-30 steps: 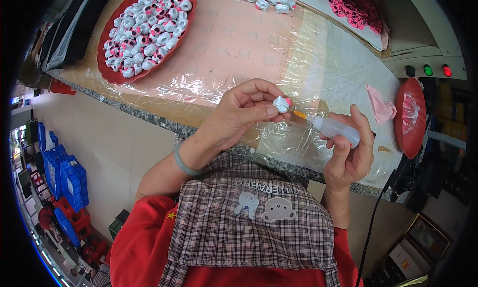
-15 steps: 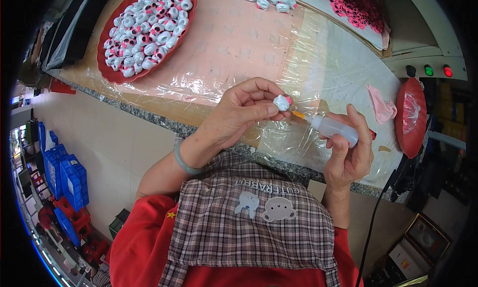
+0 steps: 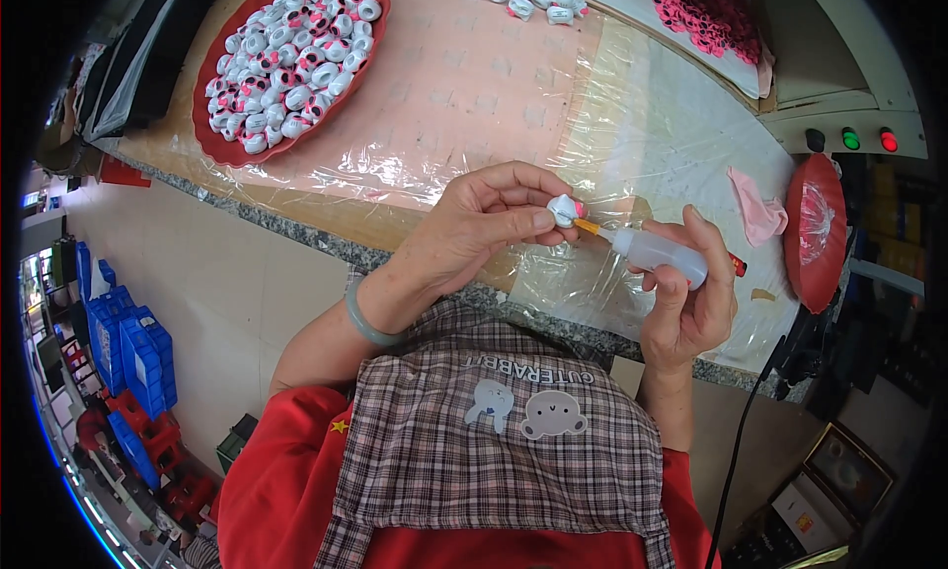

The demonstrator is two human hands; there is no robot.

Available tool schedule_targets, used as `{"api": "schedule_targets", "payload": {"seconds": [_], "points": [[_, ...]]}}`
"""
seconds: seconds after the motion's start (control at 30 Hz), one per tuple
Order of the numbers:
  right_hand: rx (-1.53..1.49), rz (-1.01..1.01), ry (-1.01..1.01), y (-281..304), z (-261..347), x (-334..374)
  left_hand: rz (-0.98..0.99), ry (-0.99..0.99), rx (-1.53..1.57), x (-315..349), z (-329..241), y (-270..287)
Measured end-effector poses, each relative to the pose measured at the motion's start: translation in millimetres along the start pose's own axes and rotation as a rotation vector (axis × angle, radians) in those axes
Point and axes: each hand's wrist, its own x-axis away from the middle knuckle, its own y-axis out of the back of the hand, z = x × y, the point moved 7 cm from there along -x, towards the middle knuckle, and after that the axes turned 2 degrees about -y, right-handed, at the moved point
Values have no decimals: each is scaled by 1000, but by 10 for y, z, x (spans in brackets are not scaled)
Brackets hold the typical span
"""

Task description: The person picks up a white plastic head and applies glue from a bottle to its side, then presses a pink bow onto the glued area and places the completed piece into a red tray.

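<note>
One small white and pink piece [image 3: 561,210] is pinched in the left hand [image 3: 484,217], over the worktop [image 3: 316,241], near its front edge. One cloudy bottle [image 3: 657,256] is gripped in the right hand [image 3: 688,317], with its nose aimed at the piece.

Right of your rounded white-pink figurine [image 3: 562,211] is a translucent plastic bottle [image 3: 654,252]; left and beyond, a red scalloped tray [image 3: 223,150].

white figure [image 3: 561,210] partly behind left fingers [image 3: 526,221], red tray [image 3: 234,155] cut by top edge
</note>
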Motion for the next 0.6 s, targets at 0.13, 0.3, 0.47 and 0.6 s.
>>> {"api": "schedule_targets", "payload": {"seconds": [0.13,0.3,0.47,0.6], "points": [[30,-16,65,13,33,-5,11,-2,5,6,-8,-7],[63,-23,106,19,63,19,7,12,32,8,-19,-22],[120,-21,147,25,115,20,-5,15,48,3,-21,-21],[128,-16,144,29,118,22,-13,17,49,0,-30,-30]]}}
